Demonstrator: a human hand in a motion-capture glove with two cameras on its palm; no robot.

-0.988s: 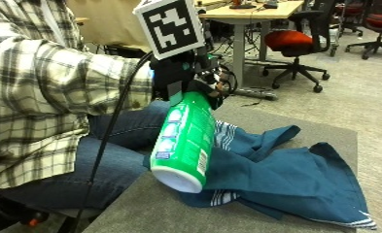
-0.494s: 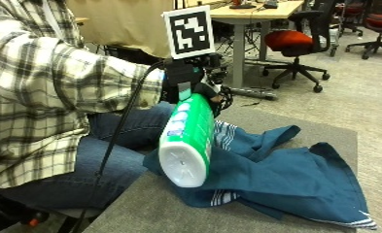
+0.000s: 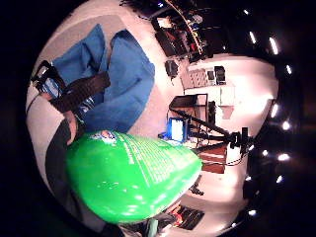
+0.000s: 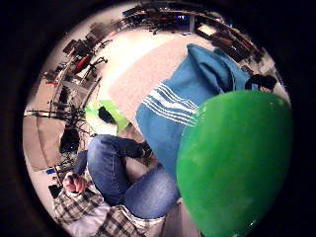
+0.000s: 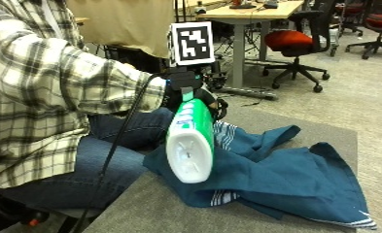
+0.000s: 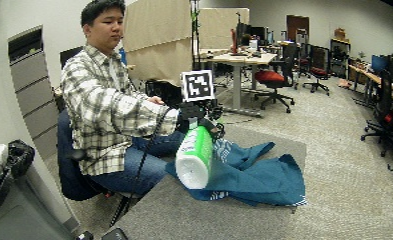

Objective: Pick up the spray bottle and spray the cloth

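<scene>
Change: since a second ago, the spray bottle (image 5: 192,141) has tilted up, its white base now facing the outside camera.
Surroundings: red office chair (image 5: 297,41) and desk (image 5: 255,12) behind; nothing blocks the bottle.
Count: one bottle, one blue cloth (image 5: 287,172).
Fingers: right hand (image 5: 194,94) curled round the bottle's neck, held above the cloth on the grey table (image 5: 151,208).

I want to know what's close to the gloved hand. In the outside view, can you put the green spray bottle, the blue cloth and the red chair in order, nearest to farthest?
1. Green spray bottle: held in the gloved right hand, lifted off the table.
2. Blue cloth: crumpled on the table, just below and beside the hand.
3. Red chair: far behind, by the desk.
</scene>
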